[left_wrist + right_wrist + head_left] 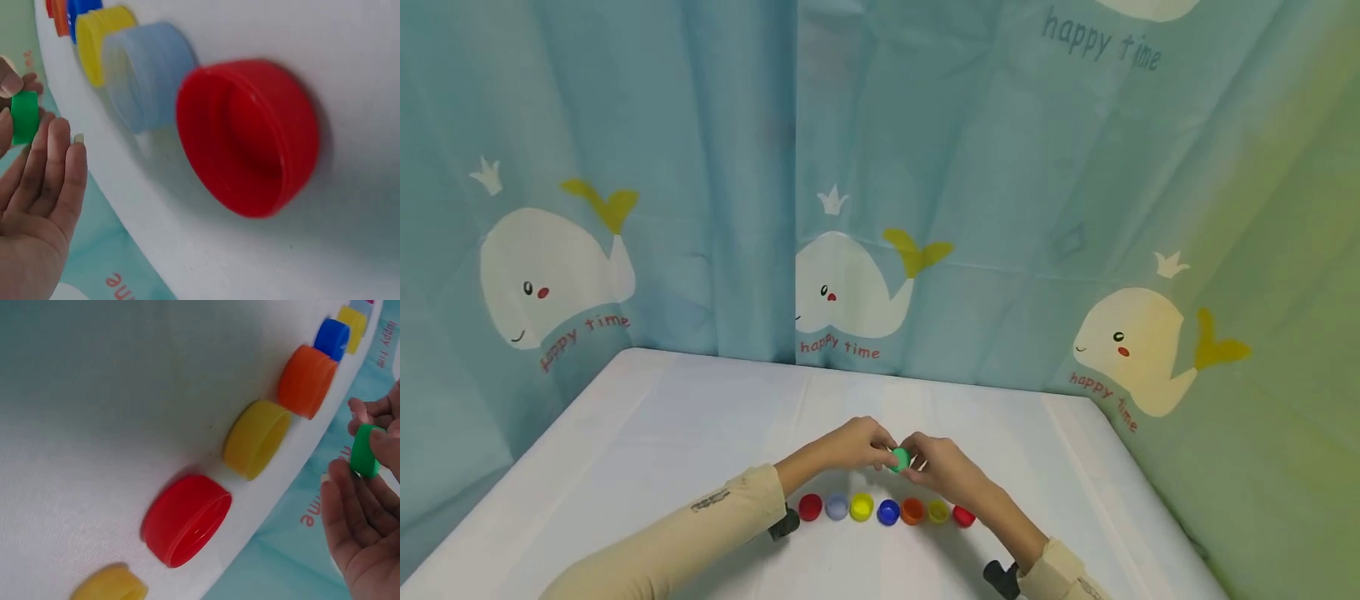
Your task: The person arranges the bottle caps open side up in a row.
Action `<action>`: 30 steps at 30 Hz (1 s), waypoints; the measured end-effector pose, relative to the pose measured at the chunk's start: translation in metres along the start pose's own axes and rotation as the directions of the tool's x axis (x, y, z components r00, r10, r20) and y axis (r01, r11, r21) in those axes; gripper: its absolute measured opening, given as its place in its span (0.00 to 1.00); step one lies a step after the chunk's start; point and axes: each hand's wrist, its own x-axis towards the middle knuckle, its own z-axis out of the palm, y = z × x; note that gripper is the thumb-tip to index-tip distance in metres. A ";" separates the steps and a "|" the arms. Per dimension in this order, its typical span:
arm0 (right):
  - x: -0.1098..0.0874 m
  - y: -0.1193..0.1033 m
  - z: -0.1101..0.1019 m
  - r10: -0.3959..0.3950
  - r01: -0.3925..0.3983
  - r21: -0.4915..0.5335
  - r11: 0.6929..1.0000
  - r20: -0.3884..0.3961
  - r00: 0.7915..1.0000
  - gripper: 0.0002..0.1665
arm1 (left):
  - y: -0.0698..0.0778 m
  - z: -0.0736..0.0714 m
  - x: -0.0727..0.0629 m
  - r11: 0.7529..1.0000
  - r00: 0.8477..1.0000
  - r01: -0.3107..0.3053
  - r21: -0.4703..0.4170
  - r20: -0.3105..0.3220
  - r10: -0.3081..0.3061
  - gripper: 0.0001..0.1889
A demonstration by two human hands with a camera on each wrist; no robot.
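Both hands meet over the far middle of the table around a small green bottle cap (900,459). My left hand (854,444) pinches the cap from the left, thumb on its near face. From the other side, my right hand (946,463) grips its edge between thumb and fingers. The left wrist view shows the green cap (25,117) on edge, with the left hand's (37,206) other fingers extended below it. In the right wrist view the right hand (369,537) lies palm up beneath the green cap (364,450).
Nearer me, a row of caps lies on the white table (700,433): red (810,507), pale blue (837,506), yellow (862,507), blue (888,512), orange (913,511), yellow (938,511), red (963,517). Another yellow cap (112,584) shows in the right wrist view. A whale-print curtain (737,208) hangs behind.
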 end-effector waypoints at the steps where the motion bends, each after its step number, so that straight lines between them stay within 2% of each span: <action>1: -0.001 0.000 0.000 0.000 0.001 0.029 1.000 -0.024 1.000 0.17 | 0.001 -0.001 -0.001 1.000 1.000 -0.003 -0.020 -0.012 0.003 0.14; 5: -0.004 -0.001 -0.002 0.008 0.007 0.153 0.988 -0.098 0.995 0.20 | 0.004 -0.001 -0.006 0.997 0.996 -0.059 -0.048 -0.075 0.056 0.11; 7: -0.005 -0.001 -0.003 0.014 0.008 0.202 0.979 -0.108 0.994 0.19 | 0.005 -0.001 -0.008 0.995 0.991 -0.089 -0.049 -0.102 0.084 0.09; 10: -0.006 0.000 -0.004 0.022 0.007 0.239 0.971 -0.117 0.993 0.13 | 0.006 0.000 -0.012 0.991 0.990 -0.103 -0.091 -0.107 0.093 0.07; 14: -0.009 0.002 -0.005 0.033 -0.002 0.232 0.973 -0.130 0.991 0.09 | 0.007 0.002 -0.015 0.984 0.994 -0.083 -0.160 -0.087 0.070 0.07; 16: -0.011 0.002 -0.004 0.029 0.002 0.235 0.972 -0.125 0.992 0.08 | 0.006 0.003 -0.016 0.981 0.993 -0.092 -0.172 -0.087 0.078 0.07; 22: -0.017 0.000 -0.004 0.015 0.017 0.233 0.972 -0.137 0.991 0.07 | 0.006 0.005 -0.016 0.979 0.978 -0.166 -0.118 -0.144 0.148 0.06; 27: -0.019 -0.001 -0.007 -0.001 0.035 0.183 0.982 -0.187 0.982 0.06 | 0.008 0.006 -0.016 0.986 0.968 -0.158 -0.056 -0.207 0.144 0.09; 30: -0.022 0.000 -0.009 0.013 0.025 0.175 0.984 -0.211 0.977 0.06 | 0.012 0.006 -0.016 0.986 0.967 -0.161 -0.048 -0.206 0.148 0.10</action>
